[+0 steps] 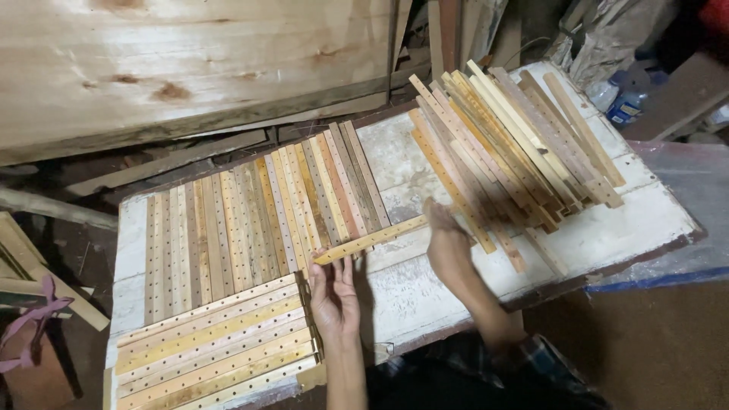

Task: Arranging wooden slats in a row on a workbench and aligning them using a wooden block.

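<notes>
On the white worktop [623, 220], both hands carry one drilled wooden strip [372, 240]: the left hand [334, 296] has flat, spread fingers under its near end, while the right hand [446, 247] grips its far end. Laid strips [250, 220] sit left, a loose pile [509, 144] right.

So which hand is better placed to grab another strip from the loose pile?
Probably the right hand: it lies against the near ends of the pile. The left hand is farther off, fingertips on the slanted strip.
</notes>
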